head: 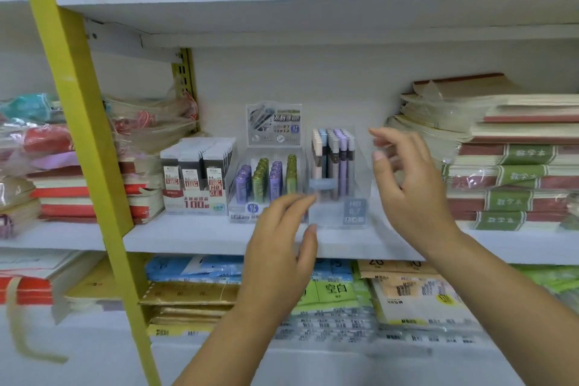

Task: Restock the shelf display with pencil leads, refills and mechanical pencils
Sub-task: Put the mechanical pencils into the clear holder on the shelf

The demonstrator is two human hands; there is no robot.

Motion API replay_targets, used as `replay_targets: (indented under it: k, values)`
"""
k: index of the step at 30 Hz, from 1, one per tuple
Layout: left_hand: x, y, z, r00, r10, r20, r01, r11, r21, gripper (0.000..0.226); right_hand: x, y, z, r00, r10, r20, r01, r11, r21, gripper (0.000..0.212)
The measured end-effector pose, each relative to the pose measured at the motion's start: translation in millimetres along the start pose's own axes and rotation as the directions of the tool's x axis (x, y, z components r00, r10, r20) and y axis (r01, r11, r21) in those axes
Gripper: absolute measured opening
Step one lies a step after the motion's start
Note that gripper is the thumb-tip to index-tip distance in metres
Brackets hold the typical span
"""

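Observation:
Three display boxes stand side by side on the white middle shelf. At the left is a white and grey box of refill packs. In the middle, a box of purple and green lead tubes has a printed header card. At the right, a clear box of pastel lead tubes is labelled HB 0.7. My left hand reaches up to the clear box's front left corner, fingertips and thumb touching it. My right hand hovers at the box's right side, fingers loosely spread and holding nothing.
Stacks of wrapped notebooks fill the shelf to the right, and more bagged notebooks lie at the left. A yellow upright post crosses the left foreground. Paper packs fill the shelf below.

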State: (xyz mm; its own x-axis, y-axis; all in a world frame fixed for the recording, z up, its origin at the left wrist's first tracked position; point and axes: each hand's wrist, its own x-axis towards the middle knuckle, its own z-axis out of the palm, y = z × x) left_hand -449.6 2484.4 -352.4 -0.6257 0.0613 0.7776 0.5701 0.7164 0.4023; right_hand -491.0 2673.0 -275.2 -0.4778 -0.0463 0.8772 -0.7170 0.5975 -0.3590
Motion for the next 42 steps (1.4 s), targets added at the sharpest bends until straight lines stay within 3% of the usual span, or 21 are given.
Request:
replay_targets:
  k: [2,4,6,7,9,11,15,19,23,26,30,36,42]
  values:
    - [-28.1,-7.0,-5.4,0.998,-0.019,0.055,0.019,1.000,0.007,0.035,-23.4,-9.8,-12.6,0.997,0.026,0.066,-0.035,0.991,0.132,0.022]
    - [-64.0,-21.7,-7.1,0.977,-0.062,0.205,0.058,0.998,0.025,0.030,-64.7,-8.7,-13.0,0.967,0.092,0.238,-0.132,0.978,0.162,0.019]
    - [-106.2,-40.0,-2.0,0.890,-0.185,0.416,0.183,0.982,0.044,0.028,-125.2,5.4,-0.9,0.865,0.203,0.459,-0.270,0.959,0.084,0.019]
    - [-129.5,-49.9,2.9,0.810,-0.267,0.523,0.272,0.960,0.069,0.029,-160.1,15.1,7.9,0.766,0.282,0.578,-0.355,0.935,0.014,0.020]
    - [-180.1,-71.1,16.5,0.606,-0.422,0.675,0.448,0.882,0.149,0.031,-236.0,37.7,27.1,0.454,0.441,0.774,-0.479,0.854,-0.206,0.025]
    - [-228.6,-92.3,34.1,0.429,-0.537,0.727,0.589,0.776,0.225,0.034,-305.2,56.9,44.9,0.204,0.549,0.811,-0.485,0.776,-0.403,0.043]
    - [-300.7,-123.6,73.6,0.160,-0.639,0.753,0.718,0.599,0.355,0.042,-395.8,67.6,72.1,0.003,0.681,0.732,-0.658,0.553,-0.511,0.064]
    - [-333.4,-148.1,111.9,-0.009,-0.622,0.783,0.758,0.506,0.411,0.048,-432.6,72.4,87.6,-0.099,0.708,0.700,-0.749,0.410,-0.521,0.067]
    - [-347.9,-160.2,147.3,-0.224,-0.538,0.813,0.840,0.316,0.441,0.056,-441.8,77.1,89.4,-0.224,0.640,0.735,-0.846,0.247,-0.473,0.067]
    - [-358.6,-164.3,169.3,-0.306,-0.474,0.826,0.850,0.254,0.461,0.057,-444.2,78.8,85.7,-0.257,0.619,0.742,-0.891,0.144,-0.430,0.068]
    - [-369.8,-169.2,193.3,-0.353,-0.418,0.837,0.875,0.170,0.453,0.051,-447.4,81.0,83.1,-0.270,0.605,0.749,-0.914,0.084,-0.397,0.064]
    - [-379.9,-172.2,214.6,-0.357,-0.437,0.825,0.919,-0.006,0.394,0.035,-449.6,82.3,81.6,-0.270,0.586,0.764,-0.939,0.015,-0.344,0.065]
    - [-385.8,-176.7,226.9,-0.369,-0.406,0.836,0.920,-0.034,0.390,0.023,-450.3,85.3,79.4,-0.269,0.580,0.769,-0.943,0.005,-0.334,0.065]
